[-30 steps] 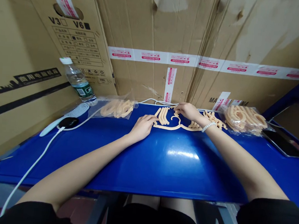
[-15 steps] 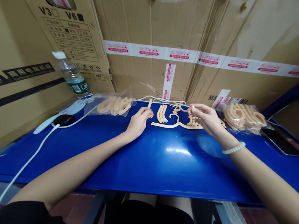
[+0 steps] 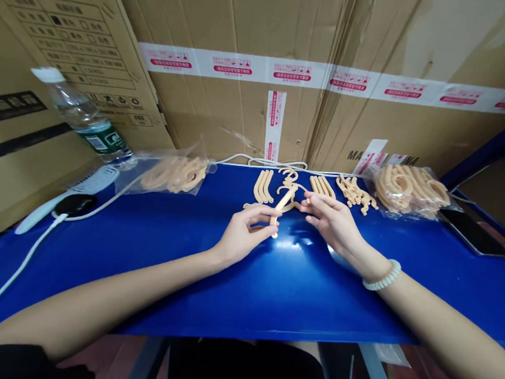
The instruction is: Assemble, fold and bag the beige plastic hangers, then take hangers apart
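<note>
Near the middle of the blue table, my left hand (image 3: 248, 233) is closed around a beige hanger arm (image 3: 284, 199), which points up and away. Just to its right, my right hand (image 3: 331, 223) pinches a beige hanger hook; its thin curve shows partly beyond the fingertips. Behind both hands lies a joined hanger (image 3: 251, 205), partly covered by them. Loose hooks (image 3: 288, 174) lie farther back. A row of curved hanger arms (image 3: 263, 186) is on the left, with another row of arms (image 3: 322, 186) on the right. Several small hook-shaped pieces (image 3: 356, 194) lie in a pile beside that row.
Clear bags of beige parts lie at left (image 3: 174, 174) and right (image 3: 409, 191). A water bottle (image 3: 92, 125), hairbrush (image 3: 89, 181) and black round device (image 3: 75, 204) with a white cable stand left. A phone (image 3: 472, 232) lies right. Cardboard boxes (image 3: 224, 110) wall the back.
My left hand has moved right and nearer, bringing the hanger arm with it. My right hand has come down and slightly left with the hook. The view has shifted a little.
</note>
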A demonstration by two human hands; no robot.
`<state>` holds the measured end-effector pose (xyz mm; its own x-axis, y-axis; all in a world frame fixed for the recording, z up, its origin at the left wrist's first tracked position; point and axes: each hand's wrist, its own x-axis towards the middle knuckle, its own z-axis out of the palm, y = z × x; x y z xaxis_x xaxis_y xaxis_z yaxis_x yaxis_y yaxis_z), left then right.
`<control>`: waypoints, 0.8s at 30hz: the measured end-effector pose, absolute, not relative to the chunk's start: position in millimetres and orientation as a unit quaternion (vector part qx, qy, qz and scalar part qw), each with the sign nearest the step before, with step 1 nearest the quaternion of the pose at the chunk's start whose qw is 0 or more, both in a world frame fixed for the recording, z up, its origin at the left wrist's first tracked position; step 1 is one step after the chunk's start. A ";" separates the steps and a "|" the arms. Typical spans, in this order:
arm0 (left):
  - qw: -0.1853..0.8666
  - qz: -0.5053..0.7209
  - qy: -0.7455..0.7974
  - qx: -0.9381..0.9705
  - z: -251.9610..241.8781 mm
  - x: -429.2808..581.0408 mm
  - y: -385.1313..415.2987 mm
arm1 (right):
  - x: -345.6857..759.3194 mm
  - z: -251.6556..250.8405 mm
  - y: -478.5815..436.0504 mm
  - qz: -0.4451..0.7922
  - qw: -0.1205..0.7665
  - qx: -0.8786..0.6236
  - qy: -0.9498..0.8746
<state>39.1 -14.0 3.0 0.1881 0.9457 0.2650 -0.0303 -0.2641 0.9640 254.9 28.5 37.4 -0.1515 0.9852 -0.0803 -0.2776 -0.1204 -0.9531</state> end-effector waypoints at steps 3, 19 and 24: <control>0.531 0.528 0.376 0.546 1.9 38.6 -10.3 | 254.6 32.8 24.1 0.630 0.510 -0.417 -0.411; 0.556 0.505 0.350 0.559 8.7 35.4 -14.2 | 245.6 24.2 4.7 0.714 0.407 -0.356 -0.444; 0.543 0.504 0.350 0.574 7.3 34.4 -13.6 | 245.4 23.9 2.8 0.743 0.348 -0.336 -0.463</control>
<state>34.4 -13.6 7.3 0.2476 0.9483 0.1983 -0.1463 -0.1657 0.9753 245.4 2.8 23.9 -0.5321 0.8280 -0.1766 -0.2055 -0.3287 -0.9218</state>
